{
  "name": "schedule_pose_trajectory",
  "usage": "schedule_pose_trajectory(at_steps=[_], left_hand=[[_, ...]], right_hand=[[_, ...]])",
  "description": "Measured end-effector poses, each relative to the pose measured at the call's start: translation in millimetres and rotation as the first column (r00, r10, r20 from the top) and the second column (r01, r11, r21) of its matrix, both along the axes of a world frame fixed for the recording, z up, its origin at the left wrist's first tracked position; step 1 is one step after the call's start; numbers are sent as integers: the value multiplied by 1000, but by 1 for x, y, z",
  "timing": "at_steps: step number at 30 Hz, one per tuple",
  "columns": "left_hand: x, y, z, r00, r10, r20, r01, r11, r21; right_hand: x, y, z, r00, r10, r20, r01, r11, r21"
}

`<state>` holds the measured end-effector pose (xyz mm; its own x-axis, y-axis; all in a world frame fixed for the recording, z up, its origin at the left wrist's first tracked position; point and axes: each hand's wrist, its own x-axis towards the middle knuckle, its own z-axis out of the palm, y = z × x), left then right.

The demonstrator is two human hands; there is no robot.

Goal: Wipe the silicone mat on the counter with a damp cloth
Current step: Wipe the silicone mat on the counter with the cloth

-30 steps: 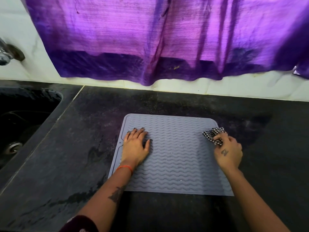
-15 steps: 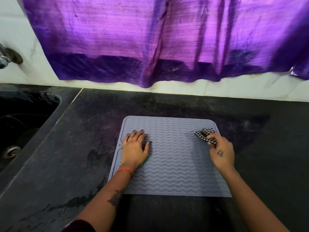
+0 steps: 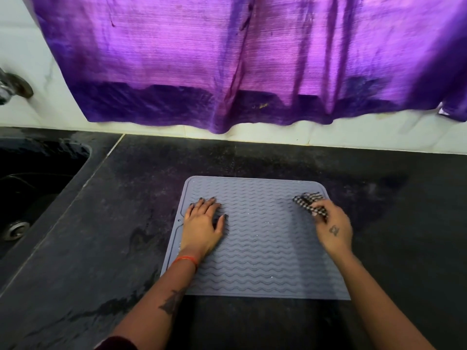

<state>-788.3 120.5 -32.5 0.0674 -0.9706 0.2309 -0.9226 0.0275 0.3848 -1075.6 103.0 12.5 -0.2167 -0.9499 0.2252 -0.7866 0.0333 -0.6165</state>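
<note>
Head view takes in the dark counter [image 3: 252, 160] first, with a purple curtain [image 3: 252, 59] hanging behind it and a sink [image 3: 38, 178] at the left. On the counter lies the grey silicone mat [image 3: 260, 243], flat and ridged. Her left hand [image 3: 204, 226] rests palm-down with straight fingers on the mat's left part, pinning it. Her right hand [image 3: 333, 228] grips a bunched checked cloth [image 3: 309, 202] at the mat's far right corner. Wiping looks under way; most of the surface seems left to cover.
</note>
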Motion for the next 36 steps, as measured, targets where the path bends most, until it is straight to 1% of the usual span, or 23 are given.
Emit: schedule_pose_trajectory(at_steps=[2, 3, 5, 7, 9, 11, 13, 14, 15, 16, 18, 19, 21, 23, 25, 27, 28, 29, 31, 32, 33, 34, 36], left_hand=[[0, 0, 0, 1000, 1, 9, -1, 1000, 3], [0, 0, 0, 1000, 3, 13, -3, 1000, 5], [0, -1, -1, 1000, 4, 19, -4, 1000, 14], [0, -2, -1, 1000, 9, 25, -9, 1000, 14], [0, -2, 0, 1000, 13, 22, -13, 1000, 14], [-1, -2, 0, 1000, 13, 24, -13, 1000, 15], [-1, 0, 1, 1000, 7, 24, -7, 1000, 14], [-1, 0, 1, 1000, 4, 19, -4, 1000, 13], [-1, 1, 1, 1000, 3, 14, -3, 1000, 11], [-1, 1, 0, 1000, 3, 10, -3, 1000, 8], [-1, 2, 0, 1000, 3, 6, -3, 1000, 5], [-1, 2, 0, 1000, 3, 6, -3, 1000, 7], [-1, 2, 0, 1000, 9, 10, -9, 1000, 8], [-2, 1, 0, 1000, 13, 16, -13, 1000, 12], [-3, 1, 0, 1000, 15, 24, -15, 1000, 11], [-3, 0, 0, 999, 18, 26, -18, 1000, 11], [-3, 1, 0, 999, 18, 29, -18, 1000, 13], [-3, 1, 0, 999, 17, 32, -17, 1000, 13], [-2, 2, 1, 1000, 11, 28, -12, 1000, 10], [-2, 2, 1, 1000, 8, 20, -8, 1000, 9], [-1, 3, 1, 1000, 4, 13, -5, 1000, 11], [-1, 3, 0, 1000, 4, 6, -4, 1000, 13], [0, 3, 0, 1000, 6, -3, -6, 1000, 16]], right_hand=[[-7, -3, 0, 977, -174, -120, 180, 983, 46], [-7, -3, -1, 960, -203, -195, 228, 967, 116], [1, -1, -5, 918, -172, -356, 262, 939, 222], [14, 2, -7, 903, -126, -410, 232, 948, 220], [28, 8, -10, 913, -40, -405, 130, 972, 197], [36, 15, -15, 923, 121, -365, -57, 981, 183], [36, 14, -16, 937, 277, -212, -251, 958, 139], [33, 13, -15, 942, 309, -130, -298, 949, 101], [30, 11, -11, 949, 304, -80, -301, 952, 52], [25, 8, -9, 964, 258, -58, -259, 966, 4], [14, 5, -2, 992, 103, -78, -108, 993, -57], [9, 6, -1, 994, 14, -107, -18, 999, -46], [4, 8, -3, 973, -100, -206, 115, 992, 60], [7, 12, -9, 937, -99, -336, 165, 971, 174], [18, 16, -12, 915, -64, -397, 154, 968, 199], [31, 19, -13, 923, -10, -385, 91, 977, 194], [35, 21, -13, 930, 49, -363, 23, 982, 189], [38, 21, -14, 943, 129, -307, -77, 981, 176], [39, 19, -14, 950, 293, -104, -279, 952, 128], [36, 17, -12, 946, 326, -4, -324, 941, 99], [32, 14, -9, 946, 317, 61, -321, 945, 62], [27, 11, -6, 959, 270, 87, -273, 962, 26], [15, 6, 0, 993, 111, 52, -110, 994, -15]])
